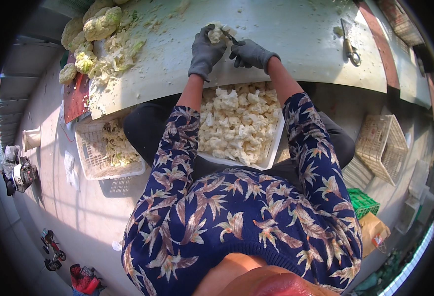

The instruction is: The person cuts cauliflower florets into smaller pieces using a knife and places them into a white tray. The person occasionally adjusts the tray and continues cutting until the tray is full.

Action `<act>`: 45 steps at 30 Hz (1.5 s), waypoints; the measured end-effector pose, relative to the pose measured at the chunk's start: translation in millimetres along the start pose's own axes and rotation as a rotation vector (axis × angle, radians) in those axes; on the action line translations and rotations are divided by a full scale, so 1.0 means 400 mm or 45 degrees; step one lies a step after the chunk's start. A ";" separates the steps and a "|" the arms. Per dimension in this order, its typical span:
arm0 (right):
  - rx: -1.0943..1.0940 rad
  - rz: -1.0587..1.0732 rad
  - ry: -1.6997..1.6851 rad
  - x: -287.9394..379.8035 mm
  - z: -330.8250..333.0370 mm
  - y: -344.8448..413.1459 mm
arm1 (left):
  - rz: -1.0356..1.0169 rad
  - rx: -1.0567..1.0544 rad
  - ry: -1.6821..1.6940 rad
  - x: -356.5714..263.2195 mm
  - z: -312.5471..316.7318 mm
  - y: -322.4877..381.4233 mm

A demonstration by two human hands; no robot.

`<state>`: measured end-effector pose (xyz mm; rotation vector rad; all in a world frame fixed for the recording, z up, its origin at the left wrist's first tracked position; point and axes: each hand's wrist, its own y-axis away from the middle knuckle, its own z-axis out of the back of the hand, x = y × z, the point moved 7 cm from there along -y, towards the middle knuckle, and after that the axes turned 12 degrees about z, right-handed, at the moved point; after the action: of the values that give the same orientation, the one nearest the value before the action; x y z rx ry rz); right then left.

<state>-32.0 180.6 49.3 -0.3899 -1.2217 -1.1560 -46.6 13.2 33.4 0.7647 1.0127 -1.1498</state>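
Note:
Over the table (165, 70), my left hand (206, 50) in a grey work glove grips a piece of cauliflower (214, 36). My right hand (252, 54), gloved alike, holds a small knife (230, 37) whose blade meets the cauliflower's right side. Below my forearms, a white plastic crate (278, 138) full of cut cauliflower florets (239, 125) stands between my legs. Whole cauliflower heads (102, 23) are heaped at the table's far left, beside a pile of trimmed leaves and scraps (119, 55).
A cleaver-like knife (347, 44) lies on the table at right. A crate of trimmings (91, 155) sits on the floor to my left. To my right are a tipped crate (381, 148), a green crate (363, 202) and a cardboard piece (372, 231). A scooter (21, 174) stands far left.

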 end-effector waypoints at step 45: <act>0.112 -0.048 0.014 -0.102 -0.226 0.045 | 0.448 0.080 0.485 0.174 0.111 0.132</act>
<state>34.6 138.2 -13.0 -0.2951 -1.2700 -1.1309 21.4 -38.3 -14.9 1.1913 1.1023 -0.7487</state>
